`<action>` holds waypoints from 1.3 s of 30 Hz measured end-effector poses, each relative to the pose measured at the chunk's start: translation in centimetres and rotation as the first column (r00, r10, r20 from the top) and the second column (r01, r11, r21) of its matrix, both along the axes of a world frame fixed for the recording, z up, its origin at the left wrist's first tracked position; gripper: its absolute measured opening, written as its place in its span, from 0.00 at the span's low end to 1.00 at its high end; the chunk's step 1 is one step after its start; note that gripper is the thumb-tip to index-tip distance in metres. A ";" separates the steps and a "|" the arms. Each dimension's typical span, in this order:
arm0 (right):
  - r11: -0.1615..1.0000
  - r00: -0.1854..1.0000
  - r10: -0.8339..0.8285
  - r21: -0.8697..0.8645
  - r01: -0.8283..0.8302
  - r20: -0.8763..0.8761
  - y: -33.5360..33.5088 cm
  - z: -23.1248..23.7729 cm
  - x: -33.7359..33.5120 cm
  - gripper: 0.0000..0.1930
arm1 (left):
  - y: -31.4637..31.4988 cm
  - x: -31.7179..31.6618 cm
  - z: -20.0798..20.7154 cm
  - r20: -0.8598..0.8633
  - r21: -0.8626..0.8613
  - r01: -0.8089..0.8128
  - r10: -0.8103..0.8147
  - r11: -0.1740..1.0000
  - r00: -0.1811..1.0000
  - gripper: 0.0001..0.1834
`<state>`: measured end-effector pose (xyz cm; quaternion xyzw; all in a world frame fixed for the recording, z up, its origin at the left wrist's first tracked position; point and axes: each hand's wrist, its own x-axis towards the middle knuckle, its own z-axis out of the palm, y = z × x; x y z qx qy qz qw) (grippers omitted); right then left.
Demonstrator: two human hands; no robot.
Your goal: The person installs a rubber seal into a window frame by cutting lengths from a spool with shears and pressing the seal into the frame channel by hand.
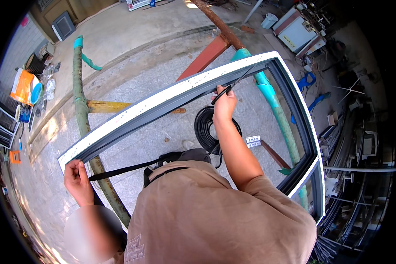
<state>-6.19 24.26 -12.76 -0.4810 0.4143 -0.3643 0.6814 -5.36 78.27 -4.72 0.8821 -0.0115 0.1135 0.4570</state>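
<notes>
Handling a white-edged frame (171,94), apparently propped on green pipes (78,79) and spanning from 9 o'clock, over 12, round to 4, above a black coil (201,127) on the floor (149,137) near the dial's centre. Holding a slim black item (221,94) in the right hand (224,104) near 1 o'clock, just inside the frame's far side; too small to tell as strip or tool. Touching the frame between 8 and 9 o'clock with the left hand (78,178), fingers curled close; unclear as to anything pinched there. Possibly at risk of a shifting frame, from uneven pressure on round supports, or of a scratched finish, from a slip of the black item. Pointing, along the longest visible side, from 8 toward 2 o'clock; uncertain in full long axis, with the near side hidden behind a brown shirt (220,207).
</notes>
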 end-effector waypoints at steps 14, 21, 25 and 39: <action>0.997 0.998 0.069 0.029 -0.068 -0.012 3.4 1.1 -0.5 0.06 | -0.2 -0.1 0.3 -0.007 0.000 0.011 -0.011 1.000 1.000 0.05; 0.994 0.997 0.070 0.075 -0.073 0.038 4.5 0.9 -0.2 0.08 | -0.4 0.0 0.6 -0.036 0.004 0.001 0.000 1.000 0.999 0.04; 0.992 0.994 0.099 0.077 -0.102 0.037 5.1 0.9 -0.7 0.08 | -0.5 -0.1 0.7 -0.025 -0.010 -0.005 0.004 1.000 1.000 0.04; 0.972 0.983 0.183 0.143 -0.184 0.024 7.5 1.0 -1.0 0.10 | -0.2 0.2 0.1 -0.014 -0.025 0.019 -0.020 1.000 1.000 0.05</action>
